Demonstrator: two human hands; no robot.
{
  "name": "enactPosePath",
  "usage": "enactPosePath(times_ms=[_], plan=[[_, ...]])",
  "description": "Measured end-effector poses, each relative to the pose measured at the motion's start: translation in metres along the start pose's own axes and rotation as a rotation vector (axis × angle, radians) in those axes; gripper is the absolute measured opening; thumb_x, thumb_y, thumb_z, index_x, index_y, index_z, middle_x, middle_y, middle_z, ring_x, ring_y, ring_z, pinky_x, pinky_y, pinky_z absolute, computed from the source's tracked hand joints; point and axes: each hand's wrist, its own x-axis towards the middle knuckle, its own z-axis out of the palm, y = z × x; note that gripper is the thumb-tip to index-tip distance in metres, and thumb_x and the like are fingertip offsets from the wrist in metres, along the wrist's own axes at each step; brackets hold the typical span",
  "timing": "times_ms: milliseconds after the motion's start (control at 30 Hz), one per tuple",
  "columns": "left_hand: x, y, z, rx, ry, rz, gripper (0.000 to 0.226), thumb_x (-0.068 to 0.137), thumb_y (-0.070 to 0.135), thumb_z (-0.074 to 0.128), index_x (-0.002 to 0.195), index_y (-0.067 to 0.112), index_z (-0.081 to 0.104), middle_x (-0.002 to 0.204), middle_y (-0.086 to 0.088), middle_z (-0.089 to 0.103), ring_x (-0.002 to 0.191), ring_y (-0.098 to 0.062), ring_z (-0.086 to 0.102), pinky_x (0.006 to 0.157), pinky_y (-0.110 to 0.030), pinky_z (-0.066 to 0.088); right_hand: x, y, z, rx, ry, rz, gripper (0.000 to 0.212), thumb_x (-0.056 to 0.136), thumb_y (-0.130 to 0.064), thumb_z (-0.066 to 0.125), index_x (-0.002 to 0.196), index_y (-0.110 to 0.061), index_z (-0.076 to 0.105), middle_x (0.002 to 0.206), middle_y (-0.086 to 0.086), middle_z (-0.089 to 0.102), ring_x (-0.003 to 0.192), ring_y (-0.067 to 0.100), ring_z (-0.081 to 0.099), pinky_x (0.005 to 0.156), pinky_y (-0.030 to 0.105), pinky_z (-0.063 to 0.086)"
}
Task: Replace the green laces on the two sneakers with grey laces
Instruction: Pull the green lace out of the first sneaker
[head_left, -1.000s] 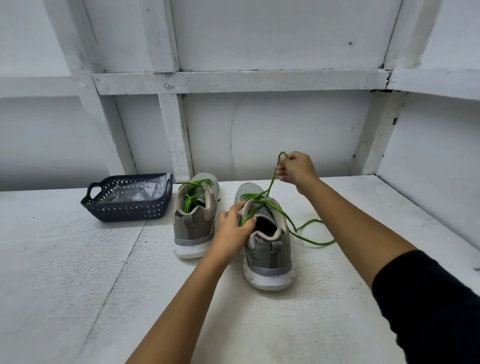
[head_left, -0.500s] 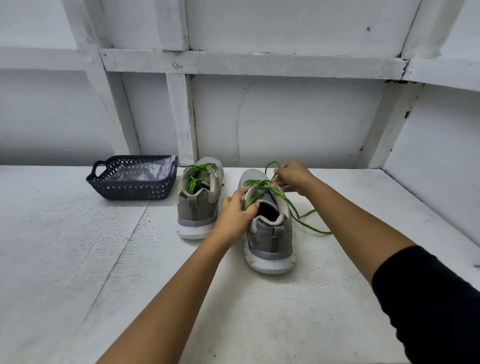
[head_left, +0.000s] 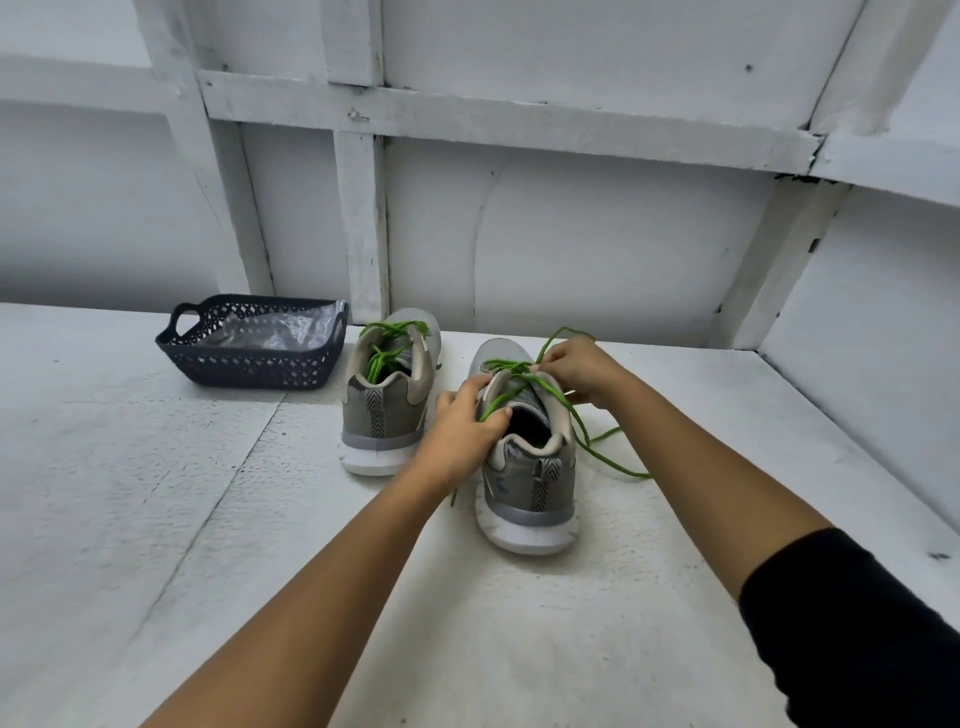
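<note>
centre frame: left hand (head_left: 462, 421) grips the right sneaker (head_left: 527, 467) collar; right hand (head_left: 576, 371) pinches its green lace (head_left: 587, 436).

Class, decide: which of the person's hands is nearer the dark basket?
Left. The left hand grips the sneaker on the side facing the basket; the right hand pinches the green lace farther right.

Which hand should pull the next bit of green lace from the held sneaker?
Right. The right hand pinches the green lace at the eyelets; the left hand grips the sneaker, steadying it.
</note>
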Motion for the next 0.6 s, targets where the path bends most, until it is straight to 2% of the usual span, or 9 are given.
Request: enactPosePath(times_ms=[100, 167, 267, 367, 433, 500, 600], plan=[[0.000, -0.001, 0.000, -0.002, -0.003, 0.020, 0.049, 0.094, 0.027, 0.054, 0.140, 0.025, 0.038, 0.133, -0.007, 0.036, 0.113, -0.012, 0.044, 0.089, -0.018, 0.030, 0.006, 0.001, -0.003, 0.159, 0.095, -0.001, 0.026, 0.099, -0.013, 0.045, 0.072, -0.013, 0.045, 0.066, 0.005, 0.055, 0.053, 0.013, 0.053, 0.041, 0.019, 0.043], [0.001, -0.003, 0.000, -0.003, -0.007, 0.030, 0.049, 0.094, 0.028, 0.053, 0.140, 0.026, 0.038, 0.131, -0.006, 0.036, 0.106, -0.007, 0.041, 0.089, -0.018, 0.029, 0.011, 0.001, -0.007, 0.303, 0.221, -0.005, 0.025, 0.101, -0.015, 0.038, 0.076, -0.014, 0.042, 0.069, 0.009, 0.057, 0.055, 0.016, 0.055, 0.045, 0.024, 0.046], [0.004, -0.006, 0.001, 0.011, -0.005, 0.044, 0.049, 0.094, 0.029, 0.054, 0.140, 0.027, 0.038, 0.130, -0.005, 0.037, 0.103, -0.006, 0.040, 0.088, -0.017, 0.030, 0.015, -0.001, -0.012, 0.381, 0.376, -0.019, 0.022, 0.101, -0.018, 0.035, 0.081, -0.012, 0.040, 0.068, 0.010, 0.054, 0.054, 0.019, 0.051, 0.050, 0.028, 0.045], [0.006, -0.007, 0.001, 0.009, 0.003, 0.052, 0.050, 0.093, 0.029, 0.055, 0.140, 0.027, 0.039, 0.131, -0.006, 0.038, 0.105, -0.006, 0.041, 0.091, -0.018, 0.030, 0.010, 0.004, -0.009, 0.255, 0.202, 0.051, 0.025, 0.097, -0.029, 0.047, 0.082, -0.009, 0.049, 0.065, 0.007, 0.051, 0.052, 0.016, 0.048, 0.050, 0.024, 0.043], [0.007, -0.007, 0.002, 0.001, 0.008, 0.057, 0.050, 0.093, 0.029, 0.056, 0.140, 0.028, 0.039, 0.131, -0.006, 0.038, 0.105, -0.006, 0.041, 0.090, -0.018, 0.030, 0.009, 0.010, -0.003, 0.053, 0.070, 0.034, 0.029, 0.093, -0.024, 0.058, 0.068, -0.009, 0.052, 0.060, 0.006, 0.046, 0.052, 0.016, 0.045, 0.049, 0.021, 0.042], [0.007, -0.007, 0.002, -0.012, 0.012, 0.060, 0.050, 0.093, 0.029, 0.056, 0.140, 0.028, 0.040, 0.131, -0.006, 0.038, 0.108, -0.007, 0.042, 0.090, -0.017, 0.030, 0.009, 0.010, 0.003, -0.035, 0.090, -0.019, 0.035, 0.092, -0.017, 0.059, 0.059, -0.010, 0.049, 0.056, 0.007, 0.043, 0.052, 0.017, 0.043, 0.045, 0.019, 0.040], [0.006, -0.008, 0.002, -0.023, 0.015, 0.058, 0.050, 0.092, 0.030, 0.057, 0.140, 0.029, 0.041, 0.132, -0.005, 0.038, 0.118, -0.011, 0.043, 0.094, -0.019, 0.030, 0.012, 0.002, 0.000, 0.235, 0.232, -0.004, 0.030, 0.098, -0.013, 0.046, 0.068, -0.011, 0.047, 0.063, 0.008, 0.053, 0.051, 0.014, 0.049, 0.041, 0.019, 0.041]])
